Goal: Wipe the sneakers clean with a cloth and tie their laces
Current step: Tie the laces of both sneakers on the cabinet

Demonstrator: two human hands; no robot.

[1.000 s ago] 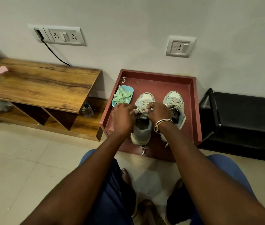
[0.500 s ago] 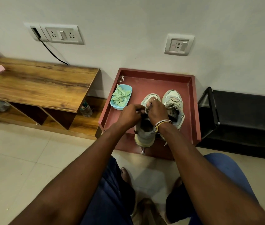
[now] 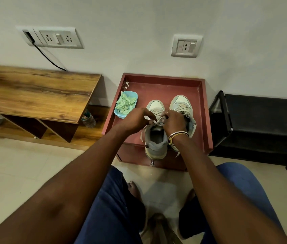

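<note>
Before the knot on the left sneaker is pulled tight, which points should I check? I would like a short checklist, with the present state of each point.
1. Both lace ends held: ok. The left hand and the right hand each pinch the pale shoelace in the fingers.
2. Grey and white left sneaker resting on the red square tray: ok, though its heel overhangs the front edge.
3. Matching right sneaker clear of the lace: cannot tell, the right hand covers part of it.
4. Blue plastic dish with green cloth out of the way: ok, it sits apart, to the left.
5. Knot formed correctly: cannot tell, the fingers hide it.
</note>
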